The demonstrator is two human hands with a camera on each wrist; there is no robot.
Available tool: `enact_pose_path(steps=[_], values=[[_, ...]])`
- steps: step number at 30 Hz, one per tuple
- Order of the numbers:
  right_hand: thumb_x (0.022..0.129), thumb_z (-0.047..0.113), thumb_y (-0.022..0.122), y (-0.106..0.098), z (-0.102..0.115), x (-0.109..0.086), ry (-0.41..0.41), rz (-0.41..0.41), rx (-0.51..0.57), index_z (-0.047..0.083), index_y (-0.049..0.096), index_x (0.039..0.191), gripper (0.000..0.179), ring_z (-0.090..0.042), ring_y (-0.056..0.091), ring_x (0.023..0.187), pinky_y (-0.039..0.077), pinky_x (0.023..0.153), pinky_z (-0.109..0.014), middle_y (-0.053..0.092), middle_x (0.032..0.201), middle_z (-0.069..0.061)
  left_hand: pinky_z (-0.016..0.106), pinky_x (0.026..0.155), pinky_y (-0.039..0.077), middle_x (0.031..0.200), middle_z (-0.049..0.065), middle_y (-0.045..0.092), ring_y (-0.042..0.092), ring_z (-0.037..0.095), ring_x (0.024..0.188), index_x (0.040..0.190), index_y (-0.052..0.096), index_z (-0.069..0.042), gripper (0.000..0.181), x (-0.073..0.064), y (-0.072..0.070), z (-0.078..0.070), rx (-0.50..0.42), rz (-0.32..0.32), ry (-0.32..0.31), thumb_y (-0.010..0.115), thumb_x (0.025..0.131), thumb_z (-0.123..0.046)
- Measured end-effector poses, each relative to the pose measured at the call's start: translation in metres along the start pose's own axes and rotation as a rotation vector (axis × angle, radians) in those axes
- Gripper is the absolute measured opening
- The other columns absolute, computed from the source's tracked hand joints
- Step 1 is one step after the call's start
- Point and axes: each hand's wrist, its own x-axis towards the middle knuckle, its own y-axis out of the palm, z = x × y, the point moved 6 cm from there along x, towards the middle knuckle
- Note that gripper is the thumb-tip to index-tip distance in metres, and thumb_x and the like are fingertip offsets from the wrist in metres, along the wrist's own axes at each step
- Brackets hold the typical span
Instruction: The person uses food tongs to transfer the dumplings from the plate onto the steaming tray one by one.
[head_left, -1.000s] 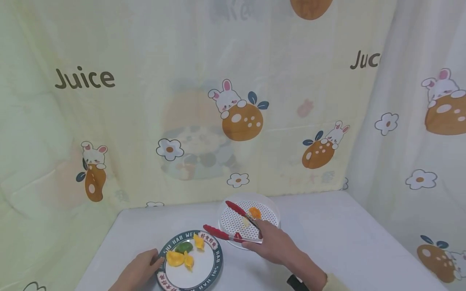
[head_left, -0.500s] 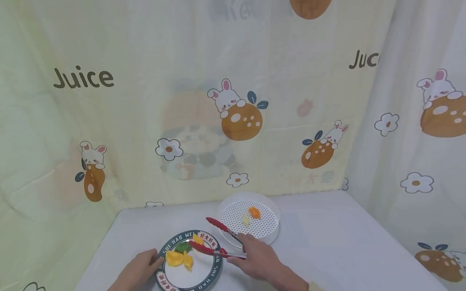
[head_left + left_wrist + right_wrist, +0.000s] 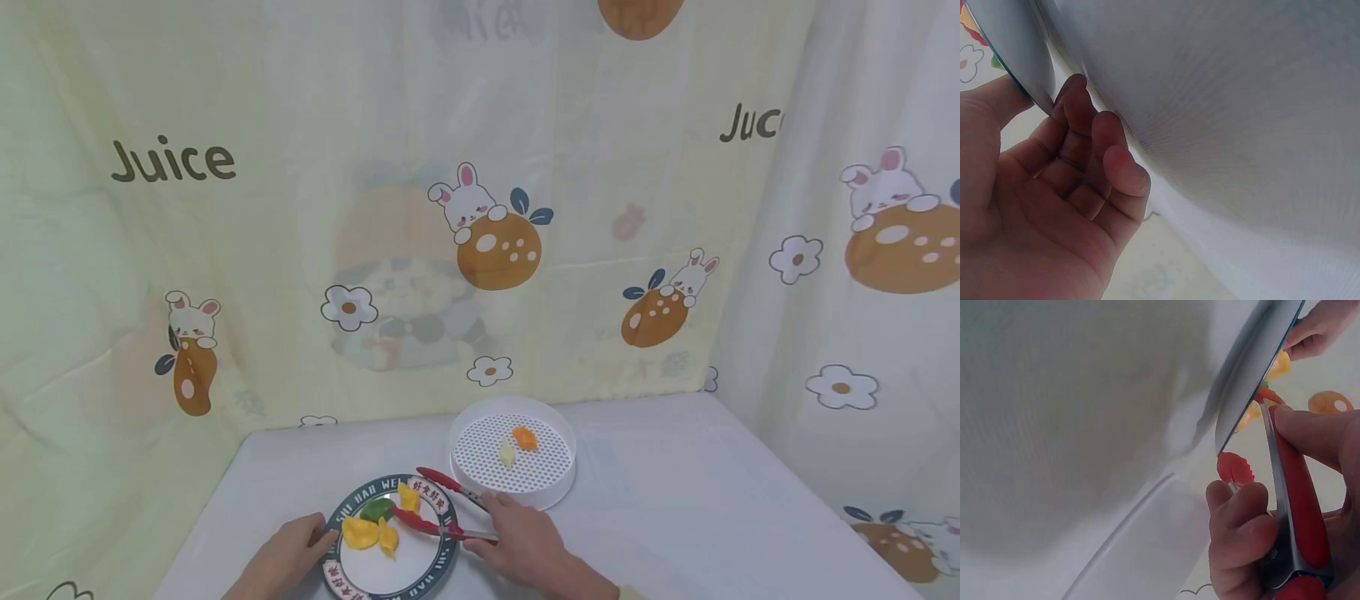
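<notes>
My left hand [image 3: 288,550] pinches the left rim of a round plate [image 3: 375,575] with a dark green patterned border; in the left wrist view the thumb lies over the rim, fingers curled beneath. On it lie yellow dumpling-like pieces [image 3: 361,533] and a green one [image 3: 377,509]. Tongs [image 3: 1300,500] with red tips and red-sided metal arms are gripped in my right hand [image 3: 519,537]. Their arms are spread apart: one red tip overlaps the plate beside the green piece, the other hangs past its upper right rim. Nothing is between the tips.
Behind the right hand stands a round white steamer basket [image 3: 457,454] with a perforated bottom. It holds an orange piece [image 3: 525,438] and a pale one [image 3: 507,453]. A printed curtain [image 3: 585,333] hangs behind the white table [image 3: 652,492].
My right hand has carried the spread tongs left and toward me, from over the steamer basket to the plate's right side. The left hand keeps its hold on the rim.
</notes>
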Motion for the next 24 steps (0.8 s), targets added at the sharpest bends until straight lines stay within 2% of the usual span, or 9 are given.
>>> enact_pose_path(steps=[6,9,14,20,24], values=[[0.082,0.056,0.076,0.0014,0.0014,-0.0001,-0.011,-0.006,-0.045,0.016,0.053,0.141,0.075,-0.020,0.052,0.087,0.050,0.073,-0.036,0.061,0.126,-0.006,0.032,0.064,0.042,0.076,0.003,0.057,0.051,0.016,0.071,0.090,0.061,-0.009,0.027,0.0006,0.0005,0.0000,0.008,0.003,-0.010,0.063,0.098,-0.035],[0.083,0.056,0.076,0.0014,0.0012,-0.0004,-0.021,-0.009,-0.057,0.017,0.052,0.141,0.075,-0.019,0.051,0.085,0.047,0.071,-0.034,0.061,0.125,-0.005,0.032,0.064,0.042,0.077,0.003,0.057,0.051,0.016,0.072,0.090,0.061,-0.009,0.028,0.0005,0.0007,0.0001,0.006,0.007,-0.015,0.063,0.098,-0.035],[0.085,0.054,0.074,0.0010,0.0010,-0.0003,-0.032,-0.014,-0.061,0.018,0.053,0.141,0.071,-0.017,0.051,0.084,0.046,0.070,-0.033,0.061,0.122,-0.003,0.032,0.065,0.043,0.078,0.003,0.058,0.052,0.017,0.073,0.093,0.062,-0.008,0.028,0.0007,0.0010,0.0005,-0.001,0.014,-0.020,0.063,0.099,-0.035],[0.085,0.054,0.074,-0.0020,0.0006,-0.0009,-0.041,-0.053,-0.077,0.017,0.056,0.140,0.068,-0.017,0.052,0.085,0.051,0.076,-0.035,0.063,0.128,-0.005,0.031,0.064,0.042,0.076,0.003,0.056,0.051,0.016,0.072,0.091,0.061,-0.008,0.028,0.0004,0.0006,0.0003,-0.003,0.009,-0.018,0.064,0.098,-0.035],[0.086,0.052,0.074,-0.0036,0.0005,-0.0004,-0.034,-0.059,-0.058,0.018,0.057,0.139,0.065,-0.016,0.052,0.084,0.048,0.072,-0.034,0.065,0.124,-0.003,0.031,0.064,0.041,0.075,0.003,0.056,0.051,0.016,0.071,0.090,0.061,-0.008,0.027,-0.0004,-0.0001,-0.0009,0.006,0.007,-0.022,0.064,0.098,-0.034]])
